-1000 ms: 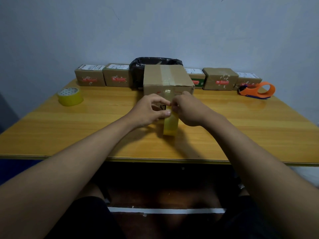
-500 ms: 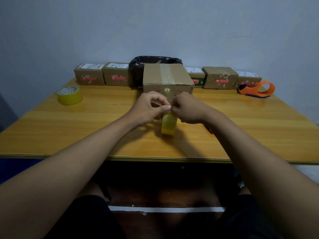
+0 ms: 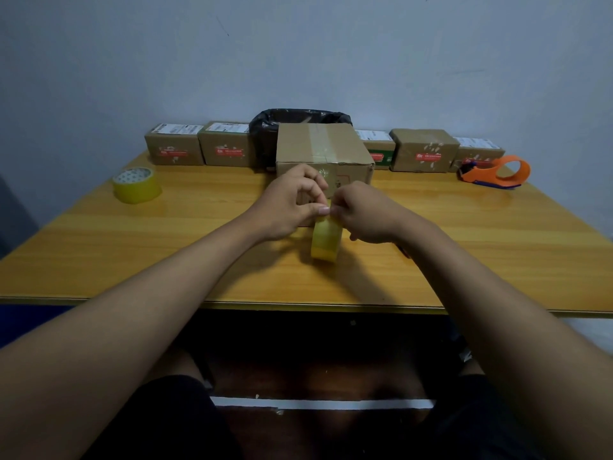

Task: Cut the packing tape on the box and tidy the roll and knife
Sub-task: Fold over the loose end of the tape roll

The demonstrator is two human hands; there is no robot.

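Note:
A taped cardboard box (image 3: 323, 151) stands at the middle of the wooden table (image 3: 464, 247). In front of it a yellowish tape roll (image 3: 326, 242) stands on its edge. My left hand (image 3: 287, 205) and my right hand (image 3: 365, 215) meet at the roll's top, thumbs and fingertips pinched together on the tape there. Clear tape runs over the box top and down its front. A small reddish thing (image 3: 403, 251) peeks out under my right wrist; I cannot tell what it is.
A second yellow tape roll (image 3: 136, 185) lies flat at the far left. An orange tape dispenser (image 3: 494, 172) sits at the far right. Several small parcels (image 3: 424, 149) and a black bin bag (image 3: 295, 117) line the wall behind the box.
Both hands stay pinched at the top of the roll. The roll has shifted only slightly on the table.

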